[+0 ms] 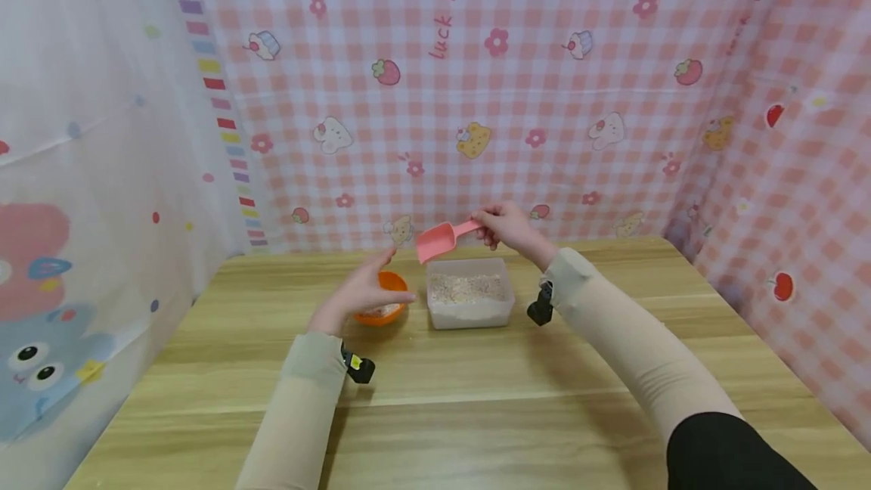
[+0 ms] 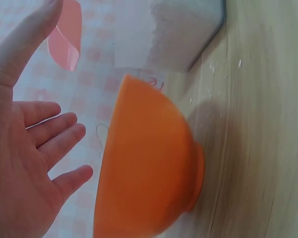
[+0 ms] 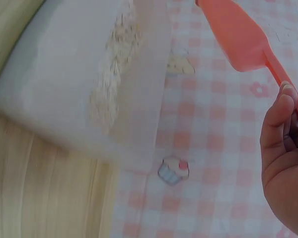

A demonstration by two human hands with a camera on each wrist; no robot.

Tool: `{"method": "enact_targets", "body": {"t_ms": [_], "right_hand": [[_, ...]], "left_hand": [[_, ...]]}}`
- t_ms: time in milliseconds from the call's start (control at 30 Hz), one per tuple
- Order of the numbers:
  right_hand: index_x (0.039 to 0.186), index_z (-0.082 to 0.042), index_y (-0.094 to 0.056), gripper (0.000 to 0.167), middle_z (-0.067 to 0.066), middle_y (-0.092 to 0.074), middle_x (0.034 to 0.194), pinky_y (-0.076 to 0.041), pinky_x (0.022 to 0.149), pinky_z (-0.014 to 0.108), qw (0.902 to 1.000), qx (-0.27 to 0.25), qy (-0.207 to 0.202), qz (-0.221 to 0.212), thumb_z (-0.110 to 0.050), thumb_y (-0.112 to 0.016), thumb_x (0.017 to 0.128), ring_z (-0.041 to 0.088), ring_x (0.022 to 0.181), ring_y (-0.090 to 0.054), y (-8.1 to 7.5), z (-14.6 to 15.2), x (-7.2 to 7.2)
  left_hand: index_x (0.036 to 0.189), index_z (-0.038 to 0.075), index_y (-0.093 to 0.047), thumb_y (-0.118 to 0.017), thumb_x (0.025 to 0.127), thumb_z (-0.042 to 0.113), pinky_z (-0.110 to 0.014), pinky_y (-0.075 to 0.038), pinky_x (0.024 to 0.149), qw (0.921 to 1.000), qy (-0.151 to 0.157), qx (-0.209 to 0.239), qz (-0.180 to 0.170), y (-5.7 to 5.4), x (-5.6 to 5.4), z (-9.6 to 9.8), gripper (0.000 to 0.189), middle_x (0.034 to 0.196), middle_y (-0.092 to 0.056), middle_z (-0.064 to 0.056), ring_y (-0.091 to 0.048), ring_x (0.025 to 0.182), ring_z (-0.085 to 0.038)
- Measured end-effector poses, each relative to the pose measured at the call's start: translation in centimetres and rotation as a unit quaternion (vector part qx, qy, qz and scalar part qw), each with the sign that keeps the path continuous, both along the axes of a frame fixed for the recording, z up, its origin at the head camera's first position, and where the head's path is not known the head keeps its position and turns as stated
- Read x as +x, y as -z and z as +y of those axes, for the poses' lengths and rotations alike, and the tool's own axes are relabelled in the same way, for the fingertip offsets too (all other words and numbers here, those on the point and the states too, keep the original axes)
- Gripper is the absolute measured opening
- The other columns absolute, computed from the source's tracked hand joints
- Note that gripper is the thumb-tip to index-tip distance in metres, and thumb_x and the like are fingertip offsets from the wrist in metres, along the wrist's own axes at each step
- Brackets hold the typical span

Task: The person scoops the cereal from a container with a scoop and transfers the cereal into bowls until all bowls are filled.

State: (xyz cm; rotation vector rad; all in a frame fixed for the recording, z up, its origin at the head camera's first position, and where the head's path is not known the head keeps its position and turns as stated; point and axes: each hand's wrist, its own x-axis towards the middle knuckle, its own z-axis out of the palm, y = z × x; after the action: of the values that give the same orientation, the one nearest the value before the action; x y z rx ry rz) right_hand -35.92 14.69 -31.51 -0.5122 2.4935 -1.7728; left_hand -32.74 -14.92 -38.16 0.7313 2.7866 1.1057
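Observation:
A pink scoop (image 1: 437,241) is pinched by its handle in my right hand (image 1: 506,227), raised above the back of a translucent white bin (image 1: 471,314). Pale flakes (image 1: 469,289) fill part of that bin. To its left stands an orange bowl (image 1: 392,280) with some pale flakes inside. My left hand (image 1: 362,289) hovers over the bowl, thumb and fingers spread apart. In the left wrist view the hand is beside the orange bowl (image 2: 144,163) and apart from it. The right wrist view shows fingers curled round the handle of the scoop (image 3: 238,37).
The bowl and bin stand on a wood-grain table (image 1: 435,407). A few flakes lie scattered on it near the bowl and bin. A pink checked curtain (image 1: 422,112) hangs behind the table, with more cloth on both sides.

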Motion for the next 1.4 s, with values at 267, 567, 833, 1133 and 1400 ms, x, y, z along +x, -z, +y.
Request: {"method": "enact_targets", "body": {"t_ms": [267, 567, 833, 1133, 1400], "right_hand": [[0.101, 0.008, -0.066, 0.029, 0.01, -0.06, 0.066, -0.048, 0.048, 0.025, 0.9994, 0.025, 0.021, 0.014, -0.016, -0.051, 0.102, 0.012, 0.051, -0.051, -0.1, 3.4, 0.1], [0.108, 0.008, -0.067, 0.03, 0.011, -0.061, 0.069, -0.049, 0.049, 0.026, 0.9984, 0.054, 0.013, 0.01, -0.017, -0.051, 0.102, 0.014, 0.054, -0.052, 0.3, 6.2, 0.3], [0.106, 0.004, -0.07, 0.026, 0.012, -0.062, 0.071, -0.052, 0.052, 0.032, 0.9951, 0.097, 0.005, 0.02, -0.016, -0.053, 0.101, 0.015, 0.056, -0.053, 0.2, 7.3, 0.4], [0.103, 0.004, -0.07, 0.025, 0.014, -0.06, 0.072, -0.052, 0.053, 0.028, 0.9909, 0.133, -0.011, 0.017, -0.017, -0.056, 0.1, 0.015, 0.056, -0.053, 0.4, 7.7, 0.4], [0.107, 0.003, -0.067, 0.024, 0.017, -0.056, 0.076, -0.056, 0.058, 0.041, 0.9823, 0.185, -0.017, 0.025, -0.016, -0.053, 0.101, 0.016, 0.055, -0.051, 0.6, 7.5, 0.1]], "left_hand": [[0.156, 0.013, -0.018, -0.081, 0.076, 0.043, -0.047, -0.02, 0.115, 0.9996, 0.02, 0.013, -0.016, -0.1, 0.2, 2.0, 0.106, 0.16, -0.02, -0.008, -0.018, 0.145, -0.027], [0.156, 0.011, -0.014, -0.077, 0.08, 0.046, -0.044, -0.02, 0.116, 0.9982, 0.051, -0.02, -0.025, 0.1, 0.1, 4.1, 0.105, 0.161, -0.013, -0.004, -0.014, 0.146, -0.023], [0.157, 0.015, -0.008, -0.075, 0.082, 0.046, -0.044, -0.019, 0.116, 0.9962, 0.071, -0.03, -0.041, 0.0, -0.6, 5.3, 0.105, 0.162, -0.008, -0.002, -0.012, 0.146, -0.02], [0.155, 0.002, -0.013, -0.075, 0.078, 0.052, -0.043, -0.017, 0.116, 0.9949, 0.061, -0.079, -0.018, 0.9, -0.9, 6.5, 0.111, 0.16, -0.011, -0.014, -0.013, 0.146, -0.028], [0.154, 0.0, -0.015, -0.076, 0.078, 0.052, -0.043, -0.02, 0.116, 0.9935, 0.057, -0.098, -0.004, 1.2, -1.1, 6.7, 0.11, 0.16, -0.013, -0.016, -0.015, 0.146, -0.029]]}}
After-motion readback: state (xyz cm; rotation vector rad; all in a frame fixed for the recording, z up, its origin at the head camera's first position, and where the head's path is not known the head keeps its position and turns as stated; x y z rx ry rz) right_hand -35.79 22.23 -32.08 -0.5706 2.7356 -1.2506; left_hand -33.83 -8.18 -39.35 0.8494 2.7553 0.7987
